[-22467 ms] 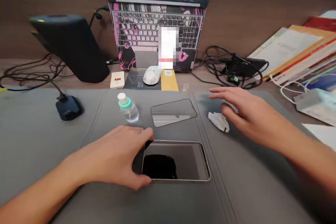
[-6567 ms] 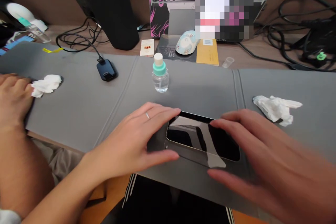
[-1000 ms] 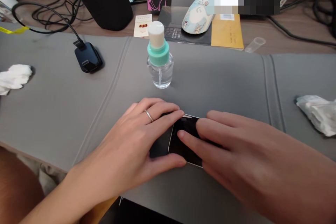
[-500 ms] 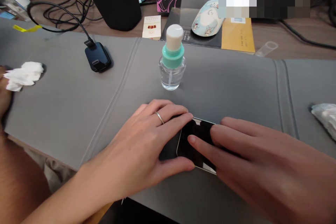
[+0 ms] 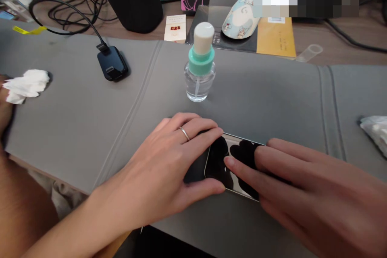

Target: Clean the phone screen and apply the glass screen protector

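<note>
- In the head view, the right hand [image 5: 308, 181] has been drawn slightly rightward along the phone [image 5: 217, 157] since half a second ago, and more of the left part of the screen is now uncovered.
- The left hand [image 5: 166, 165] has been kept in about the same place at the phone's left end.
- Some seconds earlier, the right hand was held spread at the phone's right end; now one of its fingertips is set on the screen.
- The phone's long axis is laid from left to right, slanted so that its right end is brought nearer; that end is covered by the right hand.
- The screen is turned upward; which end is the top cannot be told.
- The phone is laid flat on the grey desk mat [image 5: 272, 88], on the near side of the spray bottle [image 5: 199, 62], which is stood upright.
- The phone is grasped across its width by the left hand, with the forefinger at the far edge and the thumb at the near edge.
- The other right fingers are bent; whether anything is gripped beneath them cannot be told.
- Far left, a crumpled tissue [image 5: 28, 82] is seen beside another person's hand [image 5: 4, 102].
</note>
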`<action>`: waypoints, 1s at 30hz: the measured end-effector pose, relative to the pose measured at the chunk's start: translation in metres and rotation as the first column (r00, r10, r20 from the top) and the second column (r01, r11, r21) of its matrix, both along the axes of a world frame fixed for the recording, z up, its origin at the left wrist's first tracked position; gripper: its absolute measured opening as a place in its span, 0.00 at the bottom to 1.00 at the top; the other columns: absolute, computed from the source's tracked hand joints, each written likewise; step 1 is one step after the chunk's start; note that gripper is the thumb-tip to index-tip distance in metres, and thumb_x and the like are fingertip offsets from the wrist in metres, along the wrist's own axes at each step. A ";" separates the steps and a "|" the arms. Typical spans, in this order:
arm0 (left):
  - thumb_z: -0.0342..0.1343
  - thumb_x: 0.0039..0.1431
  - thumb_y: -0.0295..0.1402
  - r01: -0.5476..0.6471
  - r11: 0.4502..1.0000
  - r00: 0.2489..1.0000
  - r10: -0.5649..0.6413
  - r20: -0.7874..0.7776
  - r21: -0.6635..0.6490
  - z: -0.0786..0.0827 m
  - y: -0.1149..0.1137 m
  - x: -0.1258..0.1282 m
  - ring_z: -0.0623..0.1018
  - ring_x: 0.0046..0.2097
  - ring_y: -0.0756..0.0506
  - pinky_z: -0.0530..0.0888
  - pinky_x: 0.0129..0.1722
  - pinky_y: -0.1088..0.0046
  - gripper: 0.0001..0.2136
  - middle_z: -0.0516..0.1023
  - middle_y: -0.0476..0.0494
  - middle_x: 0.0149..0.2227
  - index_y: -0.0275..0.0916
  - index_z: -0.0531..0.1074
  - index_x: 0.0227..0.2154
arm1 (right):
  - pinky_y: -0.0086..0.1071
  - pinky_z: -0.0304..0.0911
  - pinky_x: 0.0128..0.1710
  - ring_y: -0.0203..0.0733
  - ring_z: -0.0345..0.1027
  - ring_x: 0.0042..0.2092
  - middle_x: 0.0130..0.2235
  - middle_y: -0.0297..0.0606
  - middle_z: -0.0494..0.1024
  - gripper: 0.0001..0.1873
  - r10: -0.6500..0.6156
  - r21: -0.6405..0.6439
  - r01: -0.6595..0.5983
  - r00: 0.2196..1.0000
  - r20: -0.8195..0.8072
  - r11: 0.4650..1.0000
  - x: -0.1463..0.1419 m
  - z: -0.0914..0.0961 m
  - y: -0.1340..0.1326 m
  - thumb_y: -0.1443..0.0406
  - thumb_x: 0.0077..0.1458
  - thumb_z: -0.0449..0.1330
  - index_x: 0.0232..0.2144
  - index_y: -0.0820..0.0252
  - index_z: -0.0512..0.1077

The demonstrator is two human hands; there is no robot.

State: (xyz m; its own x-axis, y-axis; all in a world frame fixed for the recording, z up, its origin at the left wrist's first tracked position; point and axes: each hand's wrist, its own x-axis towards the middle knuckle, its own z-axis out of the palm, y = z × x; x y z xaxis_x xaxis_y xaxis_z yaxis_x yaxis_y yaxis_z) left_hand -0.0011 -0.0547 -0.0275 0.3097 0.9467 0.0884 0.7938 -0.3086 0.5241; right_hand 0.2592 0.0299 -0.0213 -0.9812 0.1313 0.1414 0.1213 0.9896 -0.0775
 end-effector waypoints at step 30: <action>0.64 0.68 0.46 -0.037 0.999 0.999 0.036 -0.014 -0.010 -0.007 -0.007 0.000 0.72 0.66 0.30 0.74 0.62 0.46 0.29 0.74 0.40 0.67 0.50 0.66 0.69 | 0.33 0.69 0.27 0.41 0.77 0.31 0.36 0.34 0.79 0.31 -0.351 -0.094 0.366 0.925 0.145 0.926 0.094 0.011 -0.016 0.69 0.71 0.53 0.71 0.41 0.67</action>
